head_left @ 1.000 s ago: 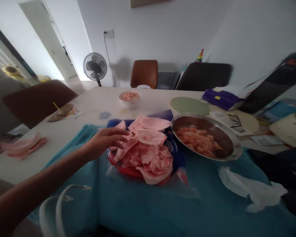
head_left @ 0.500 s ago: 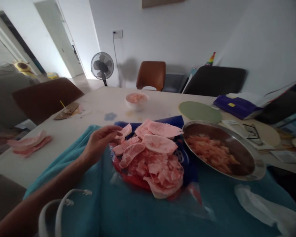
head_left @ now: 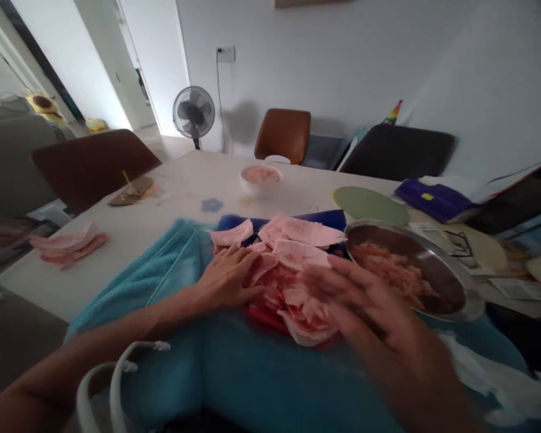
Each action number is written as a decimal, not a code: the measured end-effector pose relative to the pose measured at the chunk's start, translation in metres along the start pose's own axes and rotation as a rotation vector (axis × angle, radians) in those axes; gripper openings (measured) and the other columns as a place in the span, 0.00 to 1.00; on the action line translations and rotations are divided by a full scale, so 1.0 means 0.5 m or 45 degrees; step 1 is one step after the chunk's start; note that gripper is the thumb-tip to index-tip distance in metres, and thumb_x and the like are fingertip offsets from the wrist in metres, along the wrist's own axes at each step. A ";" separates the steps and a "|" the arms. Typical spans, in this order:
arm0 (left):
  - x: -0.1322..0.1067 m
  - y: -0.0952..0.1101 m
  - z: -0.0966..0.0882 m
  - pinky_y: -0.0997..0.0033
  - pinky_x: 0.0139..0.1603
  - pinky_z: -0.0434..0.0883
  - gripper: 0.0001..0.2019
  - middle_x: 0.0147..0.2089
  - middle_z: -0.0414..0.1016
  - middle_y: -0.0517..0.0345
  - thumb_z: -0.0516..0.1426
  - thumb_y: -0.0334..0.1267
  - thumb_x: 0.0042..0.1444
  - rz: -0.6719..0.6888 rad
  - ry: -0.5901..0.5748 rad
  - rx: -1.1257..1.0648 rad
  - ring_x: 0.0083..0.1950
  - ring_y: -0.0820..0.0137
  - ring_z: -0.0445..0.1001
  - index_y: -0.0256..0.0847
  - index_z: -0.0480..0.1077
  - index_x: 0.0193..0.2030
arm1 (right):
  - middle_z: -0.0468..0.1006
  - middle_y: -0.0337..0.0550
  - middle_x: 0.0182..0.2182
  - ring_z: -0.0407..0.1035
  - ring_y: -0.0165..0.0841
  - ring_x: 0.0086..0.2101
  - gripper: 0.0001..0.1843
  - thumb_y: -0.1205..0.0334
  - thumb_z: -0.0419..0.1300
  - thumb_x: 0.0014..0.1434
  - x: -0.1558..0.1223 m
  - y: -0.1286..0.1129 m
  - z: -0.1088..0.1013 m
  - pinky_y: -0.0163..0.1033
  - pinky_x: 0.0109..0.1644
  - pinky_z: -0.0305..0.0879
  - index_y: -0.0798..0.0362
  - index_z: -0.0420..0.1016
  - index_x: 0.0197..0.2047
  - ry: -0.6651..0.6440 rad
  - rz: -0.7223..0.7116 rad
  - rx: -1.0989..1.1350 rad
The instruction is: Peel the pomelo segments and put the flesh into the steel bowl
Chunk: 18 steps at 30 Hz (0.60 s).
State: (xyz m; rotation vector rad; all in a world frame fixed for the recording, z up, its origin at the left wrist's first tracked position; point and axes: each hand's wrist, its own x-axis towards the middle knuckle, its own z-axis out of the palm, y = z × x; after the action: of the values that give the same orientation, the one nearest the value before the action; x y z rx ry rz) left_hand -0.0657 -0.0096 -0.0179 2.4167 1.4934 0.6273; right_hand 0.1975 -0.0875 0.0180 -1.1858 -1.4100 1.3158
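Note:
A heap of pink fruit peels lies on a red and blue bag on top of a teal towel. My left hand rests flat on the left side of the heap, fingers spread, holding nothing. My right hand hovers over the right side of the heap, fingers stretched out and blurred by motion. A steel bowl of peeled pink flesh stands just right of the heap.
A small white bowl sits further back on the white table. More peels lie at the table's left edge. A green round mat, glasses, books and papers crowd the right. Chairs and a fan stand around.
My left hand let go of the peel piece it pinched and now lies flat on the heap. My right hand has come into view over the heap. The camera shifted right.

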 end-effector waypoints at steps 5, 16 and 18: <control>0.012 -0.001 0.001 0.47 0.60 0.73 0.15 0.55 0.78 0.46 0.57 0.39 0.61 -0.088 -0.093 0.029 0.58 0.53 0.75 0.41 0.74 0.54 | 0.83 0.52 0.55 0.79 0.46 0.54 0.19 0.59 0.61 0.65 0.108 -0.040 0.031 0.58 0.61 0.76 0.49 0.73 0.59 0.173 -0.191 -0.236; 0.020 -0.024 -0.003 0.55 0.54 0.76 0.27 0.53 0.79 0.44 0.57 0.39 0.56 -0.065 -0.091 -0.167 0.52 0.56 0.78 0.37 0.72 0.63 | 0.82 0.40 0.57 0.78 0.40 0.57 0.27 0.70 0.65 0.64 0.068 -0.154 0.054 0.48 0.56 0.81 0.39 0.70 0.63 0.140 -0.743 0.058; 0.021 -0.031 0.003 0.55 0.54 0.75 0.31 0.53 0.79 0.44 0.58 0.39 0.56 0.003 -0.098 -0.095 0.53 0.55 0.78 0.38 0.67 0.68 | 0.81 0.40 0.58 0.77 0.41 0.58 0.28 0.69 0.65 0.64 0.061 -0.156 0.049 0.49 0.57 0.80 0.38 0.69 0.65 0.158 -0.809 0.026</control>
State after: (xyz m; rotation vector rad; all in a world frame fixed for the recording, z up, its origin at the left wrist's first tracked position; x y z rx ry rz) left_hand -0.0733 0.0069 -0.0233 2.3590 1.4116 0.5734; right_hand 0.1607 -0.0618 0.0928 -0.6965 -1.5065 0.7929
